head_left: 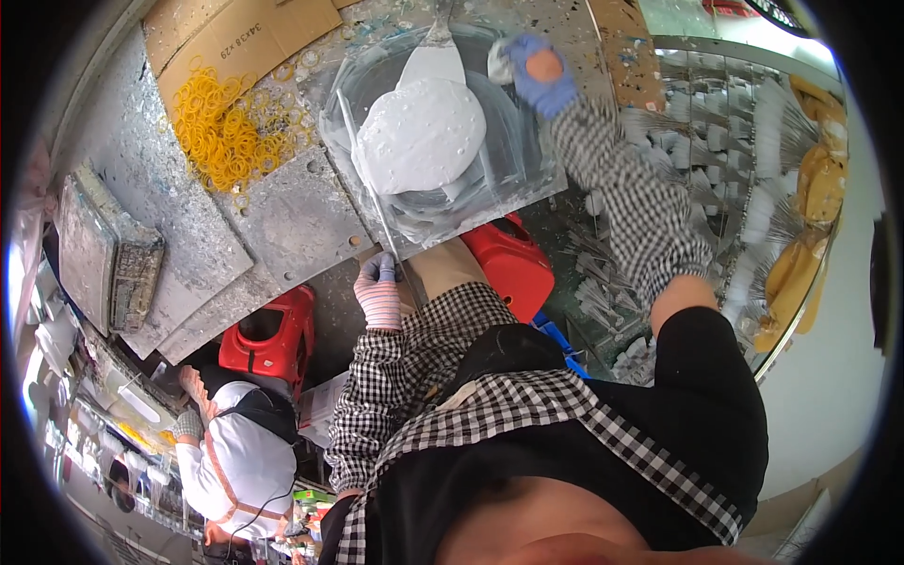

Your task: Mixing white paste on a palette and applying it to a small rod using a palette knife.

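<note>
A round pool of thick white paste [421, 137] lies on a smeared square board [523, 155] at the front of the workbench. A broad scraper [432, 64] rests with its blade at the paste's far edge, its handle pointing away. My left hand [379, 294], in a striped glove with grey fingertips, is closed around the near end of a thin stick [375, 193] that runs along the paste's left side. Beyond the board's far right part, my right hand [543, 75], in a blue glove with an orange patch, closes on a small whitish wad [500, 63].
Yellow rubber bands [221, 127] are heaped left of the board, by a cardboard sheet [235, 42]. A crusted block [108, 250] stands far left. Red stools [270, 339] are under the bench edge. Wire racks with white-tipped bristly pieces [711, 141] stand right. Another person [247, 461] sits lower left.
</note>
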Demonstrator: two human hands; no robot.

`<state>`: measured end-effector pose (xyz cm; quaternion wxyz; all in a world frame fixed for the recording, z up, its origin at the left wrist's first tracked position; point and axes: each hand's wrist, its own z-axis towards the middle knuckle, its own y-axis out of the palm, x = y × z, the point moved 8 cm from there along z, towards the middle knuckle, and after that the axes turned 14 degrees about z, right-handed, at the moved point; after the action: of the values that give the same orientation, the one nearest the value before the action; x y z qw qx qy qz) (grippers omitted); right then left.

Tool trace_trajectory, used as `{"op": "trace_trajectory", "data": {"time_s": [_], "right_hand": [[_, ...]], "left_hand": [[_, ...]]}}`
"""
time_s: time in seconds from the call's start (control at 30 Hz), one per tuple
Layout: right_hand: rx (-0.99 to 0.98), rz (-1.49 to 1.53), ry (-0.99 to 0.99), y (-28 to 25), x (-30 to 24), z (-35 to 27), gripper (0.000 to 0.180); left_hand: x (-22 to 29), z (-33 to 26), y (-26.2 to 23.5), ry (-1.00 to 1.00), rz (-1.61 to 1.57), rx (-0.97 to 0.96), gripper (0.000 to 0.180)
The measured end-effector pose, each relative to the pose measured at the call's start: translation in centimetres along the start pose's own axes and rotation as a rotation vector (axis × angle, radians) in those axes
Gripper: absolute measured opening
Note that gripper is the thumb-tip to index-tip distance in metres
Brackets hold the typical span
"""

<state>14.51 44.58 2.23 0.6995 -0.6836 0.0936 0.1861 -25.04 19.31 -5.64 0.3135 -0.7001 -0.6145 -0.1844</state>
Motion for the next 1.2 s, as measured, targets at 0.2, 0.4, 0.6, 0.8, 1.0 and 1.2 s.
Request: {"op": "trace_trajectory", "data": {"time_s": [0.2,0.4,0.6,0.8,1.0,1.2], "right_hand": [[-0.190,0.537,0.369,2.0,-4.3,-18.0,0.019],[-0.221,0.139,0.052,1.2,-4.3,-19.2,0.021],[-0.147,0.006,0.351,-0.7,2.4,-3.4,0.028],[0.029,0.447,0.224,3.1,-1.1,-12.8,0.023],[-0.142,0.263,0.073,2.6,-10.6,-19.7,0.018],[0.162,0.615,0.258,-6.6,-5.5,-12.0,0.023]], "left_hand": [[-1.1,0.7,-0.1,-0.009,-0.012,0.022,0.021],[-1.4,1.6,0.1,0.018,0.064,-0.027,0.022],[-1.0,1.3,-0.1,0.042,0.041,-0.010,0.020],[-1.1,0.9,-0.7,0.021,0.031,-0.008,0.020],[0.1,1.3,0.4,0.045,0.036,-0.048,0.022],[-0.8,0.9,0.0,0.090,-0.017,-0.164,0.029]]}}
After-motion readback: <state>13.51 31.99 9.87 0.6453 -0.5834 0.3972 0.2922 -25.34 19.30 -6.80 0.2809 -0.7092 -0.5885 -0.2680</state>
